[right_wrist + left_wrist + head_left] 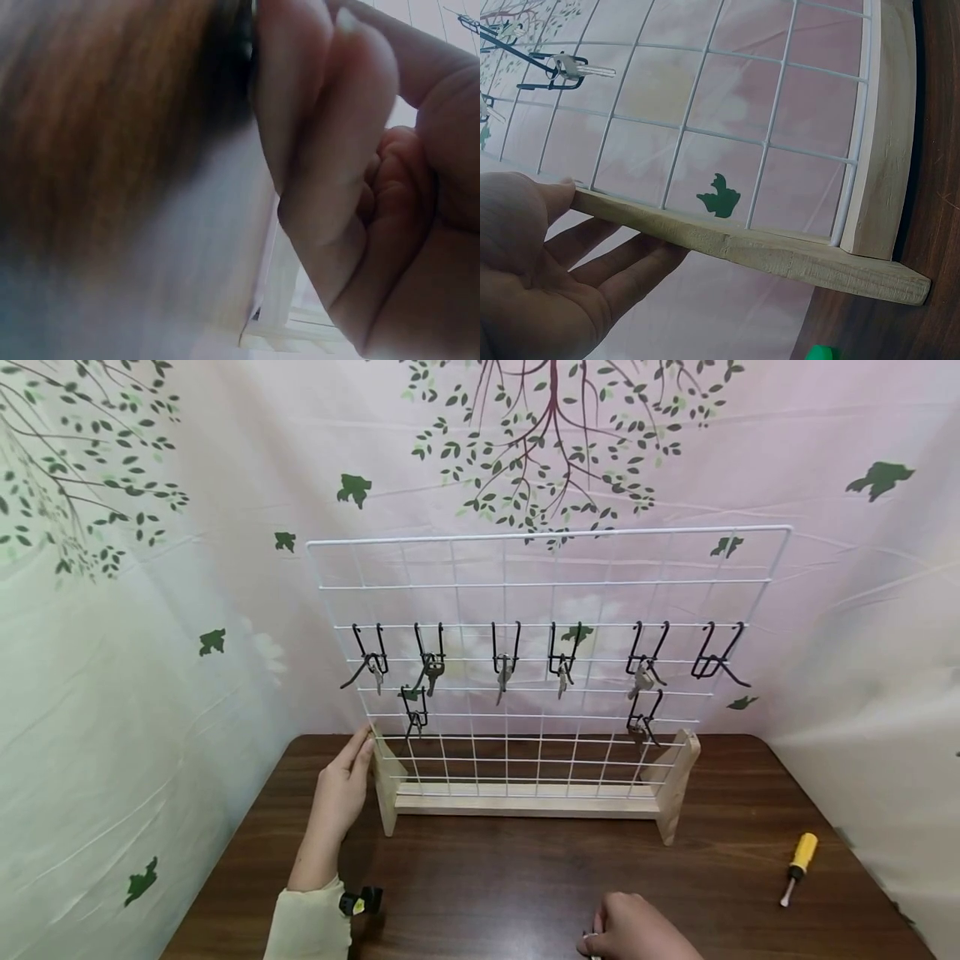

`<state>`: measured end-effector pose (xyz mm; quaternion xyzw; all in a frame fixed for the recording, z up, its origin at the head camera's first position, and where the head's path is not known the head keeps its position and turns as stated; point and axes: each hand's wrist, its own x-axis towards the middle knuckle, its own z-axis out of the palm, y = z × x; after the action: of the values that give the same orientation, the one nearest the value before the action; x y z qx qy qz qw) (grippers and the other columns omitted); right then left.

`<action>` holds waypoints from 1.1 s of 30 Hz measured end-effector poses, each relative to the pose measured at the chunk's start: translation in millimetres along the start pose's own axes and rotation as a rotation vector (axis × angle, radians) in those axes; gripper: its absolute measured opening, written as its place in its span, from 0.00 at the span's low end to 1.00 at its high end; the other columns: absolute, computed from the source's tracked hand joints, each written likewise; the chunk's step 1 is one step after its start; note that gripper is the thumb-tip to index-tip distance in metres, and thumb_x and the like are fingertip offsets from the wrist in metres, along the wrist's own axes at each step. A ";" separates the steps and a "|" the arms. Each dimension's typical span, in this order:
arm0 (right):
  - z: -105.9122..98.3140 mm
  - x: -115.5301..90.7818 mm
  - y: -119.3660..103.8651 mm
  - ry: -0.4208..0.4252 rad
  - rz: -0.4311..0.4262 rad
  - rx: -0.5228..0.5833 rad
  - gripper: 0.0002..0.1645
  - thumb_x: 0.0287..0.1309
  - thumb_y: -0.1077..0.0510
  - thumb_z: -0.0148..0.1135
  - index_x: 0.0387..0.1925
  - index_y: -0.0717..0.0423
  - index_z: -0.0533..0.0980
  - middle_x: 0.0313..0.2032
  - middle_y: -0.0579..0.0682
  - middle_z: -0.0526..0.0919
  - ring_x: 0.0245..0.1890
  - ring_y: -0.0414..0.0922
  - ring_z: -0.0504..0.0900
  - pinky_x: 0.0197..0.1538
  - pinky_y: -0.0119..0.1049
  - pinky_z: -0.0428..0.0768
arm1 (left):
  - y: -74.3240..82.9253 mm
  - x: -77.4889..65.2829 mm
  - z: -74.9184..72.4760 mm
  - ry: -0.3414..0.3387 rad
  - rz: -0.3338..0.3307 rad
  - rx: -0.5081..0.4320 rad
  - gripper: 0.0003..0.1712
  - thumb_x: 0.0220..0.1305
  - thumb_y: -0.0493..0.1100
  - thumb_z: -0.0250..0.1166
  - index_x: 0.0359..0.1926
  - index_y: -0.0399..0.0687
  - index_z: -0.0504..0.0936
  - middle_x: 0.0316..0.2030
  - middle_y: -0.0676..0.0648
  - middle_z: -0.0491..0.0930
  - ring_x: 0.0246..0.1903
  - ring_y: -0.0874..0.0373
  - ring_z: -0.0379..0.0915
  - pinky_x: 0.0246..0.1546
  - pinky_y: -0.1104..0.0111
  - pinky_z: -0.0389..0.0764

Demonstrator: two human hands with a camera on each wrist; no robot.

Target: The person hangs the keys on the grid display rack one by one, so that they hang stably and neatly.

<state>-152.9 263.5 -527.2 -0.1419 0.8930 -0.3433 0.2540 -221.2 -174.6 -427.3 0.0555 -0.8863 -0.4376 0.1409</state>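
Note:
A white wire grid rack [480, 627] stands on a pale wooden base [525, 802]. My left hand [343, 785] grips its left wooden side piece [727, 244], thumb on one face and fingers behind. Black double hooks [504, 647] hang across the grid in an upper row, with two more lower down. Keys [432, 672] hang on most of them; the far-right upper hook [716, 656] shows none. Low in the head view, my right hand [633, 931] pinches a small thing [589, 935], dark and pale, mostly hidden by the curled fingers [345, 127].
A screwdriver [801, 864] with a yellow handle lies on the brown wooden table [487, 868], right of the rack. Behind the rack hangs a pale cloth [247, 485] printed with branches and leaves. A black device [360, 902] is strapped at my left wrist.

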 end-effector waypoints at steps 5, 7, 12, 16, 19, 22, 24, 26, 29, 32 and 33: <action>-5.8 -8.5 -15.8 -0.014 -0.042 0.055 0.20 0.58 0.54 0.77 0.17 0.53 0.77 0.18 0.39 0.74 0.20 0.36 0.70 0.27 0.31 0.68 | -0.6 -0.2 1.1 -0.006 0.002 -0.002 0.31 0.86 0.60 0.47 0.83 0.63 0.65 0.77 0.37 0.69 0.75 0.34 0.68 0.71 0.34 0.73; -7.7 -12.3 -22.1 -0.023 -0.043 0.065 0.20 0.59 0.55 0.75 0.16 0.53 0.76 0.18 0.38 0.73 0.20 0.36 0.68 0.26 0.30 0.66 | -0.6 -0.3 1.5 -0.003 0.002 -0.002 0.30 0.87 0.60 0.47 0.83 0.63 0.65 0.77 0.37 0.69 0.75 0.34 0.69 0.71 0.34 0.73; -8.8 -16.3 -27.0 -0.032 -0.064 0.063 0.22 0.59 0.57 0.74 0.14 0.50 0.73 0.16 0.37 0.70 0.18 0.34 0.67 0.25 0.29 0.65 | -0.3 0.3 2.2 0.001 0.004 0.003 0.30 0.87 0.59 0.47 0.82 0.62 0.66 0.77 0.37 0.70 0.75 0.34 0.69 0.72 0.34 0.72; -11.0 -17.4 -26.0 -0.016 -0.108 0.095 0.20 0.62 0.56 0.74 0.17 0.53 0.78 0.17 0.37 0.74 0.18 0.33 0.69 0.25 0.29 0.68 | 0.8 0.7 1.7 -0.004 0.003 0.004 0.31 0.87 0.60 0.47 0.83 0.62 0.65 0.77 0.38 0.69 0.75 0.34 0.68 0.72 0.34 0.72; -14.2 -19.5 -27.2 0.014 -0.143 0.145 0.18 0.65 0.55 0.73 0.21 0.55 0.81 0.18 0.41 0.80 0.19 0.32 0.75 0.24 0.29 0.74 | 1.9 0.7 1.1 -0.008 0.000 0.002 0.31 0.87 0.60 0.47 0.83 0.61 0.65 0.78 0.38 0.68 0.76 0.34 0.68 0.72 0.34 0.72; -21.3 -24.0 -33.2 0.036 -0.134 0.219 0.14 0.69 0.55 0.71 0.27 0.57 0.83 0.22 0.46 0.85 0.21 0.36 0.82 0.23 0.30 0.80 | 2.7 0.4 0.5 -0.010 -0.002 0.004 0.31 0.87 0.59 0.47 0.83 0.60 0.65 0.78 0.37 0.69 0.76 0.34 0.68 0.72 0.34 0.72; -28.5 -28.7 -39.4 0.069 -0.130 0.268 0.12 0.70 0.56 0.70 0.32 0.59 0.84 0.25 0.48 0.87 0.23 0.38 0.85 0.24 0.32 0.84 | 2.9 0.2 0.3 -0.008 -0.002 0.004 0.31 0.87 0.59 0.47 0.83 0.60 0.65 0.77 0.37 0.69 0.76 0.34 0.68 0.72 0.34 0.72; -38.9 -34.3 -46.8 0.134 -0.139 0.290 0.11 0.72 0.55 0.69 0.36 0.59 0.85 0.26 0.49 0.88 0.23 0.37 0.85 0.25 0.33 0.86 | 2.8 0.1 0.4 -0.006 -0.001 0.007 0.31 0.87 0.59 0.47 0.83 0.60 0.65 0.77 0.37 0.69 0.75 0.34 0.68 0.72 0.34 0.72; -60.3 -47.1 -61.8 0.282 -0.158 0.271 0.11 0.72 0.53 0.68 0.41 0.57 0.87 0.28 0.47 0.90 0.25 0.36 0.86 0.29 0.34 0.88 | 2.1 0.1 0.7 -0.002 -0.002 0.004 0.31 0.87 0.59 0.47 0.82 0.61 0.65 0.77 0.37 0.69 0.75 0.34 0.68 0.72 0.34 0.72; -86.5 -62.5 -79.0 0.447 -0.127 0.245 0.12 0.72 0.50 0.68 0.47 0.53 0.88 0.31 0.44 0.92 0.28 0.37 0.88 0.34 0.33 0.89 | 1.1 0.2 1.2 0.000 0.000 0.000 0.30 0.87 0.59 0.47 0.82 0.61 0.65 0.77 0.38 0.69 0.75 0.34 0.69 0.72 0.34 0.72; -95.5 -67.7 -84.6 0.496 -0.117 0.242 0.13 0.73 0.50 0.68 0.49 0.52 0.88 0.33 0.44 0.93 0.29 0.38 0.89 0.36 0.33 0.89 | 0.6 0.3 1.4 0.001 0.001 -0.001 0.30 0.87 0.59 0.47 0.82 0.61 0.66 0.77 0.38 0.69 0.75 0.34 0.69 0.72 0.34 0.72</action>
<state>-142.6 282.9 -384.4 -0.0737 0.8708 -0.4856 0.0226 -221.9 -173.3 -427.6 0.0552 -0.8861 -0.4379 0.1419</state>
